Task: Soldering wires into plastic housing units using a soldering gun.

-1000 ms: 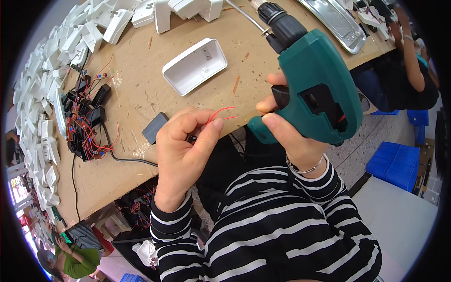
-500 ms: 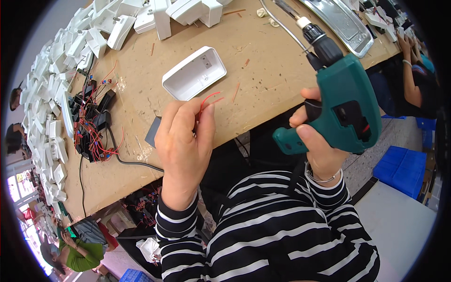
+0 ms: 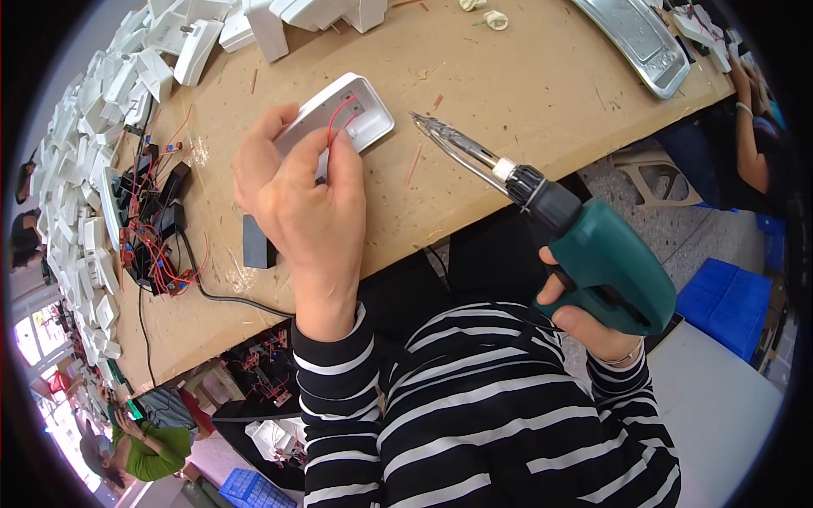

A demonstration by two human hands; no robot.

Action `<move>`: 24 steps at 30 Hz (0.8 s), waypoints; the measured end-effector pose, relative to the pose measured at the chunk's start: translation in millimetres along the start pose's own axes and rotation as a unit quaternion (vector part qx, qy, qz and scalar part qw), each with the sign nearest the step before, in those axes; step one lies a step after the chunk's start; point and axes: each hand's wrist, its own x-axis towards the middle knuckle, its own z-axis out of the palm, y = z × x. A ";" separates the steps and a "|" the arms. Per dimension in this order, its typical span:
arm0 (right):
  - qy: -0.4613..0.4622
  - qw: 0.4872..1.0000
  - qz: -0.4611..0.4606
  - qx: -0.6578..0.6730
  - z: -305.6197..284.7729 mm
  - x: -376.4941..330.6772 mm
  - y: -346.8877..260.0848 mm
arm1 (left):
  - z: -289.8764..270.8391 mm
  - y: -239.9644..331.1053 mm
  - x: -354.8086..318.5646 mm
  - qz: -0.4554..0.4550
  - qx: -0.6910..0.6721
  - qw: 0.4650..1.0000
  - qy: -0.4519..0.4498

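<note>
My left hand (image 3: 301, 190) is closed, pinching red wires (image 3: 331, 118) between thumb and forefinger. Their ends reach over the inside of an open white plastic housing (image 3: 378, 127), near small metal contacts at its far end. The other fingers of this hand lie at the housing's left side. In my right hand (image 3: 589, 326) is a green soldering gun (image 3: 614, 262), the fingers wrapped round its grip at the trigger. Its metal tip, with a thin feed tube alongside, points left and stays apart from the housing. A black rectangular block (image 3: 257, 244) lies beside my left wrist.
White housings (image 3: 80, 169) are heaped along the left and far edges. A tangle of black parts and red wires (image 3: 157, 229) lies at left, with a black cable. A metal tray (image 3: 639, 46) sits far right; blue crates (image 3: 720, 305) stand below. Other people work at both sides.
My left hand has moved the red wires over the white housing. The soldering gun has swung down and its tip now points left, toward the housing. More of the black block shows.
</note>
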 end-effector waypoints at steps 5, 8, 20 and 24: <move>0.026 0.999 0.036 0.007 10.5 7.6 -0.5 | 5.2 -2.5 2.2 -0.002 0.005 1.000 -0.011; 0.010 0.999 0.034 -0.010 13.3 12.1 0.8 | 7.1 -4.5 1.8 0.007 0.013 1.000 -0.011; 0.004 0.998 0.067 -0.004 22.9 24.8 5.8 | 8.6 -4.1 2.7 0.039 0.070 0.997 -0.008; 0.011 0.998 0.061 0.003 26.2 28.4 5.3 | 7.9 -2.6 3.5 0.037 0.071 0.997 -0.009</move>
